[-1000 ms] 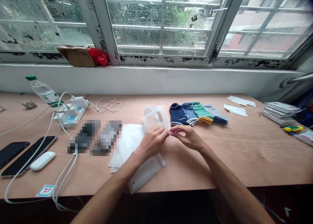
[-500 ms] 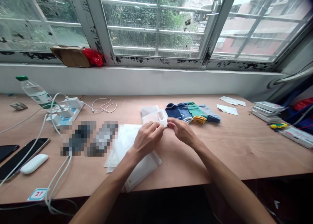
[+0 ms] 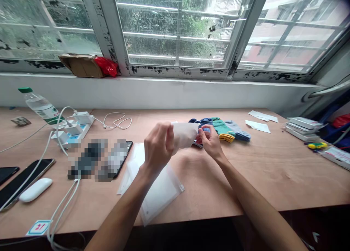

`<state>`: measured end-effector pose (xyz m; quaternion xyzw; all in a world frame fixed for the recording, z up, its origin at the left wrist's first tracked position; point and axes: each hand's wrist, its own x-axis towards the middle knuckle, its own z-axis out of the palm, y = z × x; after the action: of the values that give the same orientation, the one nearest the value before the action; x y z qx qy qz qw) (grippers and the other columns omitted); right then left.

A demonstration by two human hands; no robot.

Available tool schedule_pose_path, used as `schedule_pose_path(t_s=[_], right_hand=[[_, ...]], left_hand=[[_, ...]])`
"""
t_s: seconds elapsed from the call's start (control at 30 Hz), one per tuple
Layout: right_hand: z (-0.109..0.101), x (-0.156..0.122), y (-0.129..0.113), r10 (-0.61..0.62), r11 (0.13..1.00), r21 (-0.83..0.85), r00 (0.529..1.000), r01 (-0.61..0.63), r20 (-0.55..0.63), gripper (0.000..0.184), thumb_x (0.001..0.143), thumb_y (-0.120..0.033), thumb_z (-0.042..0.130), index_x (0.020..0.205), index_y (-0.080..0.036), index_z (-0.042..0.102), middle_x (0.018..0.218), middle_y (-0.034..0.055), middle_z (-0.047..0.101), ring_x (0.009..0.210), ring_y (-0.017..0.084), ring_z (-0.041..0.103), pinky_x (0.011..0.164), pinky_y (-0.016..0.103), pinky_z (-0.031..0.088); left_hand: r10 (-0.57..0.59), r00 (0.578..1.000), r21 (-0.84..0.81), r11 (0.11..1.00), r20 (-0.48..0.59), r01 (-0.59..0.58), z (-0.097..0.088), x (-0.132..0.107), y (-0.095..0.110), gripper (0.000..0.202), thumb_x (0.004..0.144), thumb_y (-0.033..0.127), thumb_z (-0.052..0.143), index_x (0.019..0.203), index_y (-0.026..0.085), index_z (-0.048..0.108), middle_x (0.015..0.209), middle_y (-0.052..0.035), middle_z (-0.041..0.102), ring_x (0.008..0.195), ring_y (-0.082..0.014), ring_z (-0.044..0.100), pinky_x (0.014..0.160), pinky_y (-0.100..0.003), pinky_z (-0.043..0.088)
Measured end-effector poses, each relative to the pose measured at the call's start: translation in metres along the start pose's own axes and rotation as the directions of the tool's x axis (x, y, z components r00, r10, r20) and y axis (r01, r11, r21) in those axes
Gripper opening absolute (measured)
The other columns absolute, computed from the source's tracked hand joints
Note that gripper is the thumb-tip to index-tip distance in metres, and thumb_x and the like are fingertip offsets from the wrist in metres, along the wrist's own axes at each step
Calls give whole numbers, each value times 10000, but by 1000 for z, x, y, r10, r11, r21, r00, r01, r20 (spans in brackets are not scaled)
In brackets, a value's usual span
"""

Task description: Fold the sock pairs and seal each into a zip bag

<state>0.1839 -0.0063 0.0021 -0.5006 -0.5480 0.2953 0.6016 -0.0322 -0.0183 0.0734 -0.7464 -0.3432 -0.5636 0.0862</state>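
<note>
A small frosted plastic zip bag is raised above the table between my two hands. My left hand is closed on the bag's left edge, thumb and fingers pressed together. At its right edge, my right hand pinches near the corner with curled fingers; the exact contact is small and partly hidden. Folded socks lie just behind: a navy one partly covered by the bag and hand, a green one with a yellow part, and a grey-blue one. Larger frosted zip bags lie flat below my left hand.
On the left are phones, a white mouse, a power strip with cables and a tilted water bottle. White paper slips and stacked flat boxes lie to the right. The table's front edge runs below my forearms.
Both hands have lifted the small bag off the table. My left hand has risen and shifted left, and my right hand has moved slightly right. The view has shifted slightly.
</note>
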Motion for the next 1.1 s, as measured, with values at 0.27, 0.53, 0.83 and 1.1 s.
schedule_pose_path(t_s=[0.27,0.53,0.83,1.1], right_hand=[[7,-18,-17,262,769,456,872,-448,414,534,783,-667,600,1036,-208,703,956,78,739,796,212,703,736,377,577],[9,-21,19,430,800,409,895,-439,119,297,602,-263,838,856,-154,732,818,45,725,658,152,657,580,274,583],[2,-7,13,507,658,673,859,-338,-64,371,602,-43,774,899,-166,588,831,32,723,711,154,709,639,276,636],[8,-16,5,504,668,622,863,-409,25,523,614,6,707,1066,-211,559,820,-3,729,736,157,719,714,311,646]], left_hand=[[203,926,-105,978,319,-179,41,-14,11,216,972,214,395,918,202,603,965,-72,654,964,-192,588,869,-337,454],[-437,729,344,894,527,287,48,-42,-39,480,891,527,493,1191,158,555,1220,-201,586,1167,-362,505,933,-493,411],[-672,383,556,740,633,379,53,-30,-57,515,917,350,408,1362,98,353,1179,-249,639,1195,-397,539,971,-567,352],[-492,653,297,870,576,394,29,-8,-78,384,905,223,407,1261,248,548,1167,-85,670,1168,-273,563,1014,-477,362]])
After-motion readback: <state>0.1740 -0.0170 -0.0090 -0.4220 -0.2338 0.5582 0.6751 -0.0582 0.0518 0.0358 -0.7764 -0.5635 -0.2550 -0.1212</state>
